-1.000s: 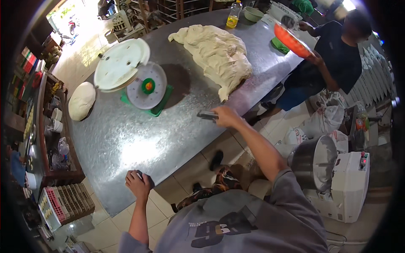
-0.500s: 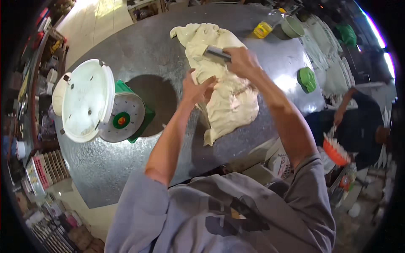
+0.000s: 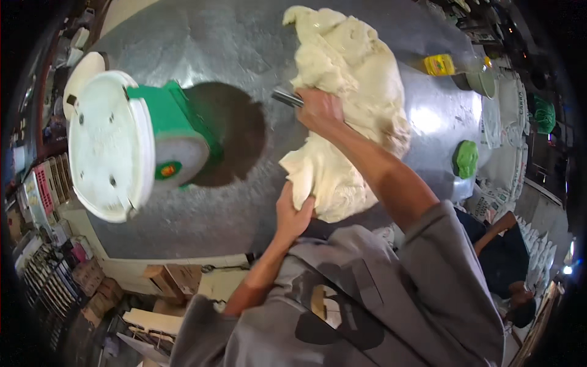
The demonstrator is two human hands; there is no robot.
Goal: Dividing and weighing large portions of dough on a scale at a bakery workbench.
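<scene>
**One long dough (image 3: pixel 367 73), near end held**

Left hand (image 3: pixel 292 215), nearer, pinches the flap (image 3: pixel 300 183) — dough runs away from it, lengthwise, on metal table (image 3: pixel 214 37). Right hand (image 3: pixel 321 111) (fist round a grey metal tool (image 3: pixel 286 97)) sits at dough's left edge.

Dim bkgd, glare (image 3: pixel 426 119) on metal tabletop (image 3: pixel 244 40) w/ dark shadow (image 3: pixel 238 134) beside scale (image 3: pixel 174 113), fisheye-bent edges, black corners.

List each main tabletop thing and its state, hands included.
Large, pale dough mass: lumpy, unevenly spread
Grey metal hand tool: held
Left hand: gripping the dough's near edge
Right hand: closed around the tool
Green scale with round white pan: standing upright
Clear plastic bottle: closed, yellow cap
Bright green bundle: crumpled
</scene>
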